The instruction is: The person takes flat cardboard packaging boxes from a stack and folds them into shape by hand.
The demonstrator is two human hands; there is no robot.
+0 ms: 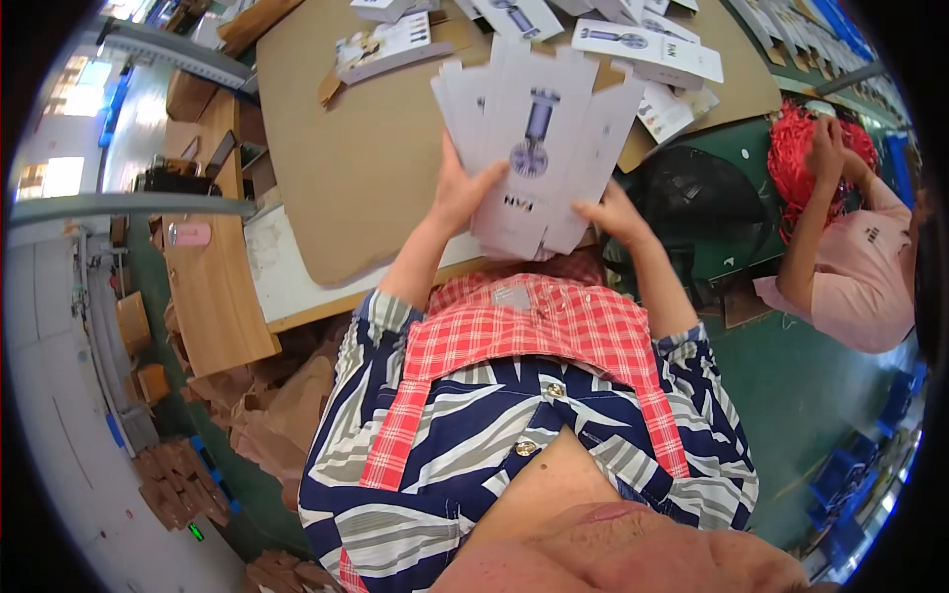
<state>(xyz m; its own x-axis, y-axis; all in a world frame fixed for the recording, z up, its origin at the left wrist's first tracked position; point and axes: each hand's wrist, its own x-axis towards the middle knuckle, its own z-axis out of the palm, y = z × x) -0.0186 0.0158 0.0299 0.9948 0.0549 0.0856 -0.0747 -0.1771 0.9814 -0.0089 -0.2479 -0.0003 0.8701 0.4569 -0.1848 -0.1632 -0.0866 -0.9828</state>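
Note:
A stack of flat, unfolded white fan boxes [539,193] is held up over the near edge of the table, the top one printed with a purple handheld fan. My left hand [465,186] grips the stack's left side, its thumb lying across the front. On the right side my right hand [617,213] clasps the same stack, thumb in front and fingers mostly behind it. The lower end of the stack is close to my red checked apron [534,321].
Brown cardboard [346,168] covers the table. Assembled white boxes [647,51] lie at its far side, with another box [386,47] farther left. A black bag [697,203] sits to the right. Beyond it, a person in pink [860,257] stands by a red bundle [791,148].

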